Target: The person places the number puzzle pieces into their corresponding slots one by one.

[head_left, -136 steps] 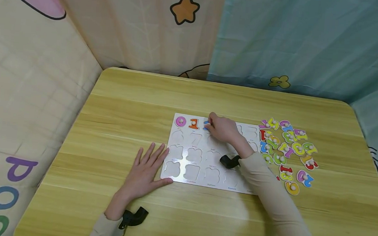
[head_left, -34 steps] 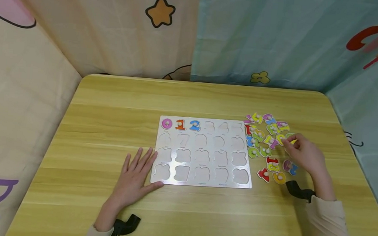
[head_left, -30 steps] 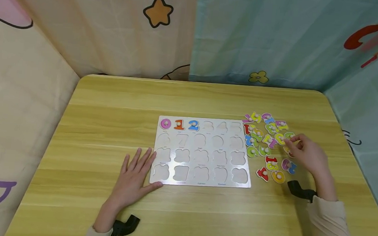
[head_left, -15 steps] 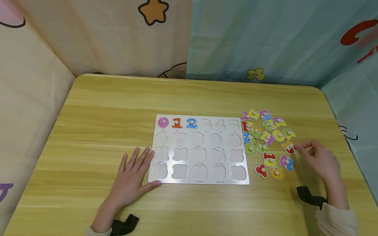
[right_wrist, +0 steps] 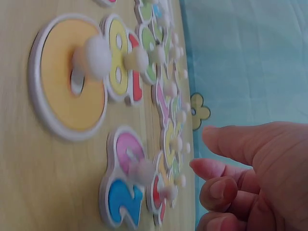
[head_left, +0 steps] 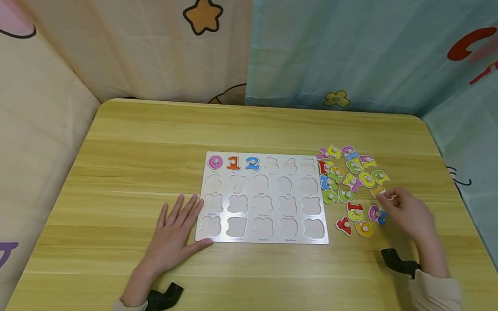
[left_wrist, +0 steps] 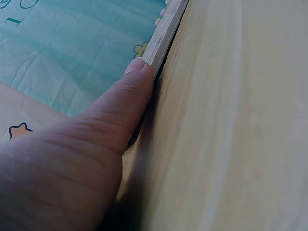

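A white number puzzle board (head_left: 246,192) lies on the table, holding a pink 0 (head_left: 215,162), an orange 1 (head_left: 233,163) and a blue 2 (head_left: 252,164) in its top row; its other recesses are bare. My left hand (head_left: 169,244) lies flat at the board's lower left corner, fingers spread. In the left wrist view the thumb (left_wrist: 130,91) touches the board's edge. My right hand (head_left: 408,214) hovers over the right side of the loose pieces, fingertips by a red-and-yellow piece (head_left: 377,191) that they partly cover. The right wrist view shows thumb and index apart, nothing between them.
Several knobbed number pieces lie right of the board, some touching its edge. Nearest are a pink-and-blue piece (head_left: 378,215), a yellow-orange ring-shaped piece (head_left: 363,229), a red-and-yellow 18 (head_left: 355,211) and a red 4 (head_left: 343,225). Curtains hang behind the table (head_left: 168,124).
My right hand has left the blue 2 on the board and gone right to the loose pieces. Over the last half second it has shifted slightly left. The left hand stays on the board.
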Tool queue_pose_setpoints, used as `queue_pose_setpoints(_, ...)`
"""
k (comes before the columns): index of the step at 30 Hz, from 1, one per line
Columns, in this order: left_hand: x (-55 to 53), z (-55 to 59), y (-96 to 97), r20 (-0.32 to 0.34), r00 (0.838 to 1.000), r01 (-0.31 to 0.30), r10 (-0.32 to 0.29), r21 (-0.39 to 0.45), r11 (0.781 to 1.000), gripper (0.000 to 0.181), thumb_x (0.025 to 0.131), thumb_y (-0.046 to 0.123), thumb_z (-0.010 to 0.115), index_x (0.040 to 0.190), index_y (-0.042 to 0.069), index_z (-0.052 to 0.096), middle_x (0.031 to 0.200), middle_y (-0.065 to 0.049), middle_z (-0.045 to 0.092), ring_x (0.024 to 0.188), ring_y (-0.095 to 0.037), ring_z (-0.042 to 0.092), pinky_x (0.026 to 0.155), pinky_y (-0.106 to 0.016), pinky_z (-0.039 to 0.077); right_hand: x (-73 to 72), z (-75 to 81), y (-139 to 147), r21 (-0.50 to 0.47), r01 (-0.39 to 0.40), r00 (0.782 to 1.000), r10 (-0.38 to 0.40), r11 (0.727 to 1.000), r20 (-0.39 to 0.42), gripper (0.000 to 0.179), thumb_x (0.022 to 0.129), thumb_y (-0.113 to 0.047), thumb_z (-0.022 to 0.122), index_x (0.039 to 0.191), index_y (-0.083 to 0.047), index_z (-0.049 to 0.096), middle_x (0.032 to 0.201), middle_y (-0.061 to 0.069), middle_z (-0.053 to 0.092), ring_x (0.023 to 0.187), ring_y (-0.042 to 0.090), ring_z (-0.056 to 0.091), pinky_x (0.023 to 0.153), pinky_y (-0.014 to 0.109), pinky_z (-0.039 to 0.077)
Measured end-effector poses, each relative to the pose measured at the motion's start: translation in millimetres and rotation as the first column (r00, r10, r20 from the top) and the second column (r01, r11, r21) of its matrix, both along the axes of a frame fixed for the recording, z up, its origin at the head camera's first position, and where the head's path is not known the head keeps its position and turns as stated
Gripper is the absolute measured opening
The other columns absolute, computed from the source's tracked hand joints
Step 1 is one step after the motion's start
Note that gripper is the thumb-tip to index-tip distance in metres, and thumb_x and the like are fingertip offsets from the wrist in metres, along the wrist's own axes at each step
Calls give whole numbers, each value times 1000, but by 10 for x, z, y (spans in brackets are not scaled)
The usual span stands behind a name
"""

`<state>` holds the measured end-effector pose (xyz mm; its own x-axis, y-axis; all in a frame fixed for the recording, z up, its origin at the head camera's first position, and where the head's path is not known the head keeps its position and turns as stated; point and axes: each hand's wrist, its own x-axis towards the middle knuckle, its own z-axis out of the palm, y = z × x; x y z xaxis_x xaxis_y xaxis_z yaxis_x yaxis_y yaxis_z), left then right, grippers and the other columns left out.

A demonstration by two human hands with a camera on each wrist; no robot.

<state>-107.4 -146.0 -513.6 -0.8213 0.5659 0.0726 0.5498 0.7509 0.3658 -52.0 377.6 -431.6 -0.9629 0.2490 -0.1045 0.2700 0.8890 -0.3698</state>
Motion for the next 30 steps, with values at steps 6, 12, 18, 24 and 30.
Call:
queue_pose_setpoints(6,2,-4,2,-1,1000,-2,2,-2,1000,92,84,66,53,153,16,19,158,-6,13,143,-32,0,110,-54,-6,-85,-1,-168,-23,-62,998,61,998,-13,35,97,-37,53,99,-2,55,62,0,51,50,17,42,45,31,31)
queue_pose_setpoints(12,7,-5,-1,-11,1000,-3,3,-6,1000,92,84,66,53,153,16,19,157,-7,14,143,-32,0,110,-54,-5,-190,-62,-317,-37,-93,995,95,995,37,37,97,-40,52,101,-3,56,61,-2,53,52,17,46,47,31,33)
queue_pose_setpoints(18,12,-6,0,-14,1000,-3,3,-7,1000,92,84,67,52,153,16,18,158,-6,13,143,-32,0,110,-54,-5,-302,-151,-409,-2,-113,989,112,994,95,42,95,-50,50,89,-8,54,60,-2,49,53,18,45,47,31,30)
queue_pose_setpoints(24,20,-11,-6,-11,1000,-7,7,-2,1000,91,84,66,52,153,17,18,158,-6,12,143,-32,0,110,-54,-5,-360,-192,-459,-3,-145,984,144,989,101,36,95,-43,55,86,-8,51,60,-2,48,52,17,45,46,31,28)
queue_pose_setpoints(30,16,0,-6,-14,1000,-6,6,1,1000,91,84,66,52,153,17,18,158,-5,13,143,-31,0,110,-54,-4,-349,-137,-495,8,-153,986,152,988,63,33,96,-39,54,87,-7,51,59,-3,50,50,17,44,45,30,29)
